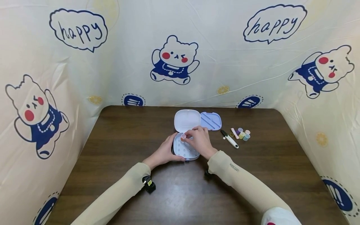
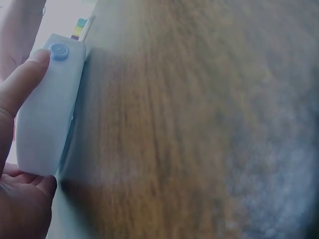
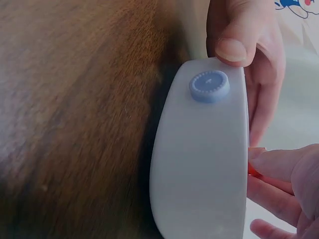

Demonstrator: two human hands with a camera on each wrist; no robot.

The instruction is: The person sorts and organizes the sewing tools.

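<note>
A pale sewing box (image 1: 194,155) with rows of small pegs inside lies open on the table. My left hand (image 1: 164,152) grips it from the left side, thumb along the front wall. In the left wrist view, the thumb rests beside the box's round blue button (image 2: 59,52) and the fingers wrap the far end. Over the pegs, my right hand (image 1: 201,139) pinches a small orange-red thread spool (image 1: 183,137) between thumb and fingers. The right wrist view shows only a red bit of the spool (image 3: 252,169); the box wall (image 3: 199,154) hides the rest.
The raised white lid (image 1: 187,120) stands behind the box, with a lilac insert tray (image 1: 214,122) to its right. Thread snips (image 1: 230,140) with a black-and-white body lie farther right, near several coloured spools (image 1: 242,135) and a pale pink stick (image 1: 234,133).
</note>
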